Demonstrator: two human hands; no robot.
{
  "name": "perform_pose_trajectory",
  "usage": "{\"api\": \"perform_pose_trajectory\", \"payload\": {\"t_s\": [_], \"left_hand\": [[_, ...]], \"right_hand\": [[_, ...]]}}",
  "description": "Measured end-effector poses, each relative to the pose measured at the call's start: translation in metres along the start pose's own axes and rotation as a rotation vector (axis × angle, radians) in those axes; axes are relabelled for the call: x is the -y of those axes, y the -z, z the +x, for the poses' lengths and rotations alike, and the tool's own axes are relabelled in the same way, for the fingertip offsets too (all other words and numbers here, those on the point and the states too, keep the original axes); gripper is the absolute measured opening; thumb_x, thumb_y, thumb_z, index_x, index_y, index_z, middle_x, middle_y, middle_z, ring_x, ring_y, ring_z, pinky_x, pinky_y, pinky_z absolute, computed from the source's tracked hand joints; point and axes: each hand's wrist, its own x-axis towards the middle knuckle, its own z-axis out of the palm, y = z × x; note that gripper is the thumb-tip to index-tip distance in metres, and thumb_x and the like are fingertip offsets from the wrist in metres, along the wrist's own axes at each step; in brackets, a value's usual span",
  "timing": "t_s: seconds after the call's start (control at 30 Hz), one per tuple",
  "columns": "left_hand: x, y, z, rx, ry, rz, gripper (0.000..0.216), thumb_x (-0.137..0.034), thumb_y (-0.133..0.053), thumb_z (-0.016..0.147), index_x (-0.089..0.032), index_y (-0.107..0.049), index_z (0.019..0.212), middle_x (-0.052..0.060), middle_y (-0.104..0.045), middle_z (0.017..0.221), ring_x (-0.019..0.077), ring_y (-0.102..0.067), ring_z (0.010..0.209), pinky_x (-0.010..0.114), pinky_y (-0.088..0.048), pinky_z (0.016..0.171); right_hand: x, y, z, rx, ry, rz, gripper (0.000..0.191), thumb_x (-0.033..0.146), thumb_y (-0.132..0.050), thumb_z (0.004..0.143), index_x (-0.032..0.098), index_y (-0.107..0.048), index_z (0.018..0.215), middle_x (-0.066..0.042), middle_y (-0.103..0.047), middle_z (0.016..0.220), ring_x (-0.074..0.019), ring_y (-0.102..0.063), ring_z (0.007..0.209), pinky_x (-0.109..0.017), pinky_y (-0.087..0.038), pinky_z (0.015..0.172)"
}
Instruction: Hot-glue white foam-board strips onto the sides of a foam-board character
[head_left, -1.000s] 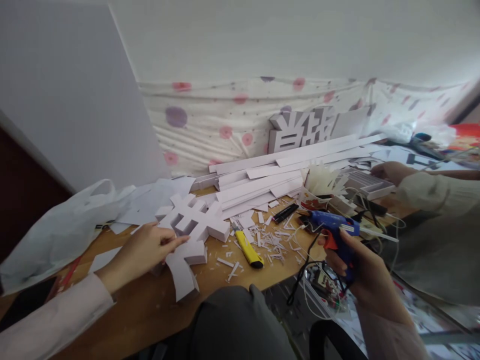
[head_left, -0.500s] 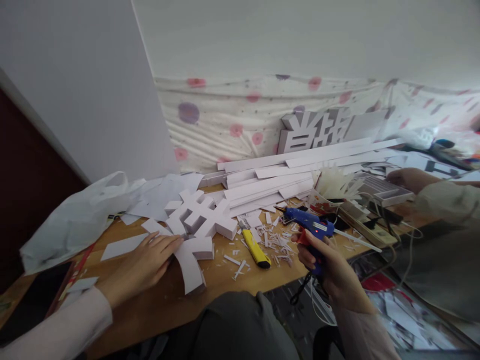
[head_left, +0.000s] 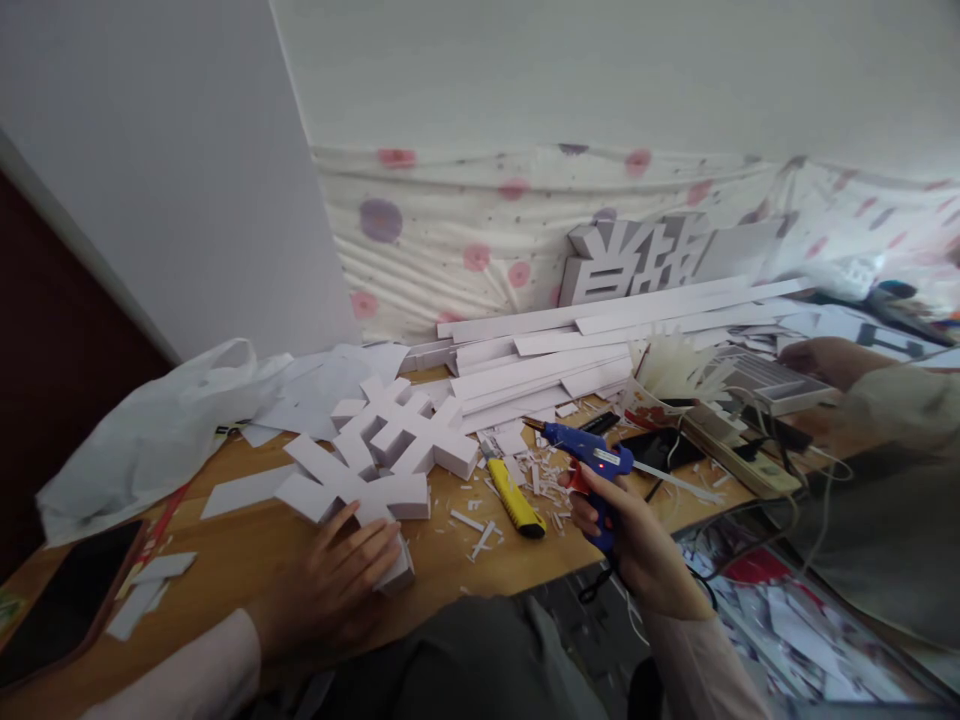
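Starting at the left, we see a dark phone on the near corner of the wooden table, with a white plastic bag beyond it. Our left hand lies flat, fingers loose and unclenched, on the near end of the white foam character, which lies on the table left of centre. Just right of it a yellow utility knife lies among paper scraps. Our right hand is wrapped tight around the blue glue gun, nozzle pointing left. At the far right, another person's hand rests near white strips.
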Motion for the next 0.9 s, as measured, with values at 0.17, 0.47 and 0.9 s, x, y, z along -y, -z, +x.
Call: {"api": "perform_pose_trajectory", "payload": {"t_s": [0.17,0.47,0.9], "left_hand": [[-0.01,-0.006,0.006,-0.044,-0.052,0.036,0.035,-0.019,-0.053,0.093,-0.02,-0.059,0.128,0.01,-0.073,0.122,0.0226,-0.061,0.124,0.055,-0.016,0.127],[-0.012,0.007,0.027,-0.047,-0.226,0.093,0.027,-0.02,-0.052,0.098,-0.022,-0.068,0.12,0.007,-0.071,0.126,0.0217,-0.054,0.129,0.065,-0.007,0.125],[-0.009,0.007,0.03,0.022,-0.33,0.29,0.021,-0.026,-0.056,0.096,-0.025,-0.069,0.111,0.004,-0.063,0.136,0.0249,-0.034,0.143,0.064,-0.011,0.126]], "right_hand": [[-0.006,-0.005,0.004,0.046,-0.068,-0.008,0.037,0.044,-0.088,0.068,0.016,-0.065,0.075,0.006,-0.048,0.051,-0.002,-0.031,0.041,-0.014,-0.025,0.037],[-0.014,-0.007,0.006,0.057,-0.092,-0.007,0.038,0.042,-0.09,0.066,0.016,-0.064,0.076,0.005,-0.052,0.056,-0.0023,-0.035,0.043,-0.015,-0.026,0.039],[-0.02,-0.003,0.011,0.069,-0.105,0.019,0.038,0.039,-0.09,0.064,0.017,-0.064,0.081,0.002,-0.062,0.066,-0.002,-0.035,0.043,-0.015,-0.026,0.038]]}}
